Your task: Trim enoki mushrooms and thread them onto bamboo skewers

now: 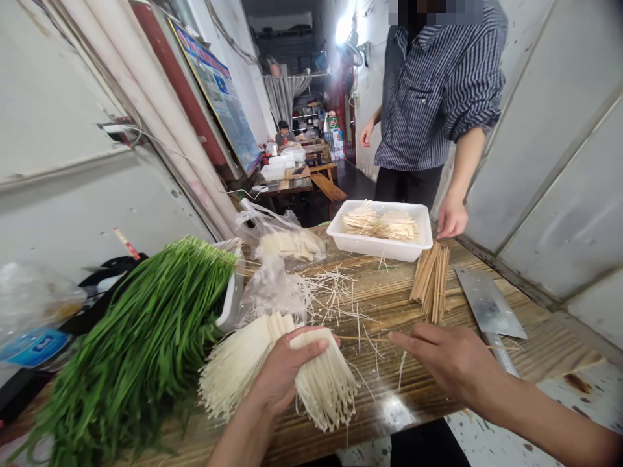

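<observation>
My left hand [287,373] grips a flat bunch of enoki mushrooms [325,383], thumb on top, caps hanging toward me. Between the fingers of my right hand [452,363] is a thin bamboo skewer [363,338], which points left with its tip at the bunch's right edge. Whether the tip has gone into the mushrooms I cannot tell. More enoki [243,363] lies in a pile just left of my left hand. Beyond my right hand, a bundle of bamboo skewers [432,282] rests on the wooden table [389,298].
A white tray [379,248] of skewered food stands at the back, with a co-worker's hand [452,217] beside it. A cleaver [489,305] lies at right. Green chives [141,344] heap at left. Plastic bags [275,285] and loose enoki strands [333,292] occupy the middle.
</observation>
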Tool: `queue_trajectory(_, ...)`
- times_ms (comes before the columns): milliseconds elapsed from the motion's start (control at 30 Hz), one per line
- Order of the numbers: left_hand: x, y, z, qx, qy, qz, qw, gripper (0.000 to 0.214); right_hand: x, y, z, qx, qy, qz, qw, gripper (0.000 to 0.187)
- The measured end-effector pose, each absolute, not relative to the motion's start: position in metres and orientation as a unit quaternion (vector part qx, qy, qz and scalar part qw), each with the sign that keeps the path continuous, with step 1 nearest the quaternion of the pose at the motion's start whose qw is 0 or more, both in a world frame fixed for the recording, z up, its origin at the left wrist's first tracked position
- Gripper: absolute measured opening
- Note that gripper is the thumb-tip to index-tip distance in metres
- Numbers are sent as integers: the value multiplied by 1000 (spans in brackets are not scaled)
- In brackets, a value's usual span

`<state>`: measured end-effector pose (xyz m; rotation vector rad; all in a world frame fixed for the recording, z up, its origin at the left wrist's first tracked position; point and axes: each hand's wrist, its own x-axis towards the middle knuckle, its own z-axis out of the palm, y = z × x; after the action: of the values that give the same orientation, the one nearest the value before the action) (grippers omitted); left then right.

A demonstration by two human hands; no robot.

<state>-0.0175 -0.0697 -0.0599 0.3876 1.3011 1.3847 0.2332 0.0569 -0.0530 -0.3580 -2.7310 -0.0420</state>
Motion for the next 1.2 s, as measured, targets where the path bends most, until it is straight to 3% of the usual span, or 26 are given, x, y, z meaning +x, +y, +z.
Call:
queue_trajectory(867,-11,-67,-54,196,585,568,544,40,233,60,-47,-119,-973,-4,199,38)
queue_trajectory(1200,-6,-65,-47,202,594,552,549,44,226,61,-40,-108,-973,79,190,32)
